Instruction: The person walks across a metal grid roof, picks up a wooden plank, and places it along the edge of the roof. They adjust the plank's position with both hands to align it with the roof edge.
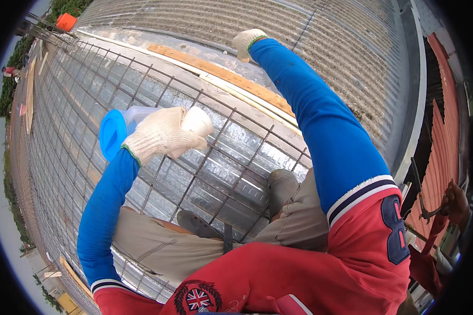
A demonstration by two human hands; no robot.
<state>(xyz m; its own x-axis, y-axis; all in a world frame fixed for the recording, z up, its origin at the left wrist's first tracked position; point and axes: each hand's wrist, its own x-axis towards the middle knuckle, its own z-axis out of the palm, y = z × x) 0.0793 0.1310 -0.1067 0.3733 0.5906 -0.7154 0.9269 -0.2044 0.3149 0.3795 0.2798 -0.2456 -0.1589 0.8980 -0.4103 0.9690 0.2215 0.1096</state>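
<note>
My left hand (160, 131), in a cream knitted glove, grips a white cylindrical object (197, 122) above the steel rebar mesh (223, 134). A translucent container with a blue lid (112, 134) is just behind that hand, partly hidden by it; whether I touch it is unclear. My right hand (245, 44), also gloved, is stretched up toward the corrugated roof, over the far side of the orange plank (220, 79); its fingertips point down and are too small to read as open or closed. My boots (276, 191) are among the mesh and shiny metal decking.
Corrugated roofing (341, 58) rises beyond a concrete strip with pale pipes (247, 105). An orange container (65, 22) sits at top left, near a distant worker (10, 72). At right, a co-worker's hand (454, 202) holds a hammer-like tool (420, 197) beside red sheeting (441, 131).
</note>
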